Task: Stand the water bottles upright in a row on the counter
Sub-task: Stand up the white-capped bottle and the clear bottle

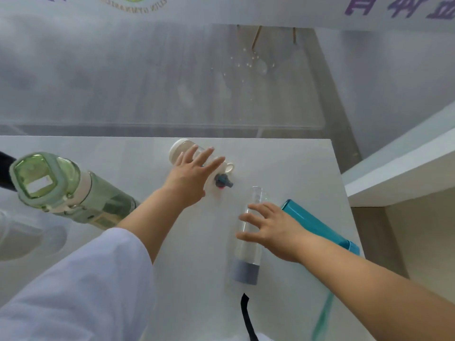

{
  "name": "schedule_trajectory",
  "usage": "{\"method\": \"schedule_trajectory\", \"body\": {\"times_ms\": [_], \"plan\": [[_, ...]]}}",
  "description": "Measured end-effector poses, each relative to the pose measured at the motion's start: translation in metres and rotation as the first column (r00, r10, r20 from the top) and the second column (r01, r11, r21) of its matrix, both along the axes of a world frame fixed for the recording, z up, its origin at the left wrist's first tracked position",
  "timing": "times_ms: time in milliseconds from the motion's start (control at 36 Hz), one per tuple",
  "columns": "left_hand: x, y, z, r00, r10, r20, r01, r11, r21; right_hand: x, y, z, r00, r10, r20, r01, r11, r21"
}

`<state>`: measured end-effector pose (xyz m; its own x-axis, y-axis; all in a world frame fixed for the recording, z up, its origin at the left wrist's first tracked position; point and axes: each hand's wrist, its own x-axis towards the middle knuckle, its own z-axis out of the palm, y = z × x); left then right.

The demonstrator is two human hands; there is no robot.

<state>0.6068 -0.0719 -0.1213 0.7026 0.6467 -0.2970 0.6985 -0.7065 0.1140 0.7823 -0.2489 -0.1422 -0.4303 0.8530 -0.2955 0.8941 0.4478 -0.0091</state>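
Neither hand had a firm hold yet: the left hand (194, 174) lay spread, fingers straight, over the clear bottle with the white cap (181, 150) near the far edge of the counter (123, 153), resting on it or just above it, I could not tell which, while the right hand (268, 227) was open with curled fingers closing around the middle of the tall clear bottle with a grey base (247, 244), fingertips touching or nearly touching its side. Both bottles lay on their sides, so the hands came from above to wrap each body before tipping it up, which seemed the sensible way to lift a rolling cylinder. The white-capped bottle lay slantwise, cap towards the far left, a white loop handle (229, 167) and a small dark blue stopper (222, 180) at its other end just beside the left hand. The teal bottle (317, 225) lay flat too, just behind the right wrist and close to the counter's right edge, so it would probably need care not to be knocked off. The green bottle (71, 193) loomed at the left, near the camera, apparently standing already. A black strap (246, 313) trailed below the grey base and might snag. A white sleeve (81, 279) covered the left forearm
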Motion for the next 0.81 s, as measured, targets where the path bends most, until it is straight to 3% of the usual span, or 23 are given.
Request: {"method": "schedule_trajectory", "body": {"times_ms": [333, 500, 639, 722, 806], "plan": [[-0.005, -0.006, -0.016, 0.998, 0.049, 0.033, -0.054, 0.982, 0.179, 0.000, 0.015, -0.011, 0.997, -0.079, -0.013, 0.080, 0.981, 0.177], [-0.016, -0.011, -0.021, 0.982, 0.045, 0.185, -0.096, 0.956, 0.277, 0.006, 0.017, -0.001, 0.944, -0.226, -0.241, 0.277, 0.939, 0.206], [-0.020, -0.014, -0.006, 0.898, 0.202, 0.390, -0.271, 0.954, 0.131, 0.011, 0.017, 0.018, 0.757, -0.439, -0.484, 0.507, 0.862, 0.011], [-0.020, -0.016, 0.005, 0.772, 0.373, 0.515, -0.392, 0.917, -0.077, 0.017, 0.021, 0.024, 0.607, -0.548, -0.576, 0.607, 0.787, -0.109], [-0.022, -0.019, 0.011, 0.609, 0.519, 0.600, -0.446, 0.849, -0.282, 0.019, 0.030, 0.030, 0.394, -0.625, -0.674, 0.676, 0.694, -0.248]]}}
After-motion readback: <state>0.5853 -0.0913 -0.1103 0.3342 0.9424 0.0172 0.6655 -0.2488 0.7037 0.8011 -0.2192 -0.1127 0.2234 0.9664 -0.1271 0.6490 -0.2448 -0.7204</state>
